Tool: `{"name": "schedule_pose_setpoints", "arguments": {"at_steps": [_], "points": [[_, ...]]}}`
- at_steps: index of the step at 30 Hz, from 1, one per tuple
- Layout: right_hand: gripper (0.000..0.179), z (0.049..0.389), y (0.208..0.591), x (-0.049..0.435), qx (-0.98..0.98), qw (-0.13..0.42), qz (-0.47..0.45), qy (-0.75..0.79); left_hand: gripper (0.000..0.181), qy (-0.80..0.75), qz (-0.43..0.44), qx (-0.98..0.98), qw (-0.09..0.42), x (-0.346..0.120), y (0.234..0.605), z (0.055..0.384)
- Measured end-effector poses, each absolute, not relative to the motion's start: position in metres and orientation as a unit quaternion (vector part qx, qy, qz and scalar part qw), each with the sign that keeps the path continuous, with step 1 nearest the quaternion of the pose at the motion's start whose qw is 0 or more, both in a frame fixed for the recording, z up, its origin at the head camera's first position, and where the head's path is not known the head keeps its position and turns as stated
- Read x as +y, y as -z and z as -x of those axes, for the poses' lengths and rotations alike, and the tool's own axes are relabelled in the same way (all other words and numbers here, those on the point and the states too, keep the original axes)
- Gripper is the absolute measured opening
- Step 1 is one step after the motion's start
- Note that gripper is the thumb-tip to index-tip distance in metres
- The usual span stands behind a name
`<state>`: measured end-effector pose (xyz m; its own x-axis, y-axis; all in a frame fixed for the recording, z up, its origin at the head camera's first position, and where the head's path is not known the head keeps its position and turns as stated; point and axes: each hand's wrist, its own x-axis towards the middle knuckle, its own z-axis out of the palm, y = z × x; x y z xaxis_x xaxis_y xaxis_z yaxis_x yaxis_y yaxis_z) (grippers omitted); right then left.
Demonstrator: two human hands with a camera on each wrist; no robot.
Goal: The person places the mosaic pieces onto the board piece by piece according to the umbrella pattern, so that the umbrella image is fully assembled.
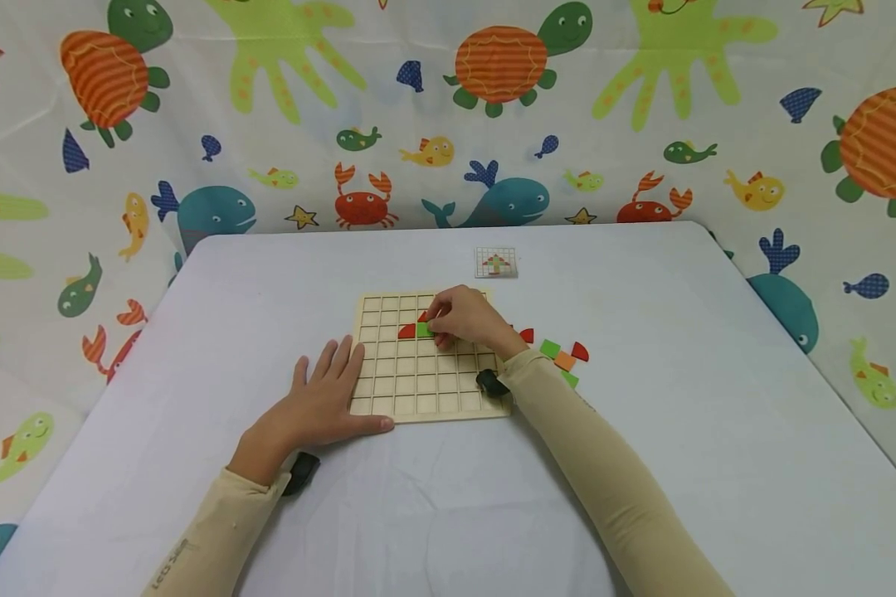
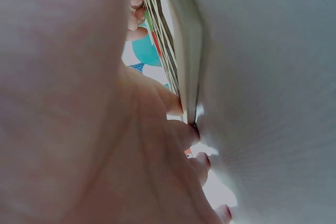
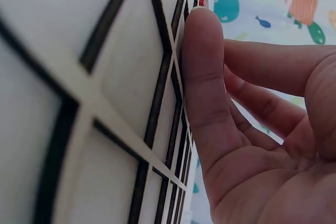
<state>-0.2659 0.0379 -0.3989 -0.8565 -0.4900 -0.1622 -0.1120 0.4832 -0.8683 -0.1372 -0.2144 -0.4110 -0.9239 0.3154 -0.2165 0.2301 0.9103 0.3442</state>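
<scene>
A wooden grid board (image 1: 396,385) lies on the white table. My left hand (image 1: 327,394) rests with spread, straight fingers at its left edge, the thumb by the near-left corner; in the left wrist view the fingers (image 2: 181,132) meet the board's side. Over the upper middle of the grid, my right hand (image 1: 466,317) pinches a green square tile (image 1: 423,330) with curled fingers, low at the cells. Left of it a red quarter-round tile (image 1: 406,332) sits in a cell, and another red tile (image 1: 421,316) shows just above. In the right wrist view the thumb (image 3: 205,72) hides the green tile.
Right of the board lie loose tiles: a green one (image 1: 550,348), an orange one (image 1: 565,361), red ones (image 1: 580,351) and another green one (image 1: 570,378) partly behind the sleeve. A small pattern card (image 1: 496,263) lies beyond the board. A printed cloth (image 1: 418,108) hangs behind the table.
</scene>
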Motion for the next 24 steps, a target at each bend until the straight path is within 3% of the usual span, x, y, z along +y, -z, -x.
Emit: {"name": "schedule_pose_setpoints", "arguments": {"at_steps": [9,17,24], "points": [[0.015,0.271,0.392,0.053,0.825,0.193,0.218,0.484,0.13,-0.153,-0.139,0.969,0.136,-0.213,0.412,0.139],[0.031,0.283,0.374,0.11,0.839,0.16,0.197,0.482,0.13,-0.155,-0.141,0.969,0.134,-0.213,0.414,0.137],[0.033,0.291,0.375,0.152,0.86,0.202,0.173,0.436,0.13,-0.155,-0.136,0.969,0.137,-0.212,0.411,0.135]]}}
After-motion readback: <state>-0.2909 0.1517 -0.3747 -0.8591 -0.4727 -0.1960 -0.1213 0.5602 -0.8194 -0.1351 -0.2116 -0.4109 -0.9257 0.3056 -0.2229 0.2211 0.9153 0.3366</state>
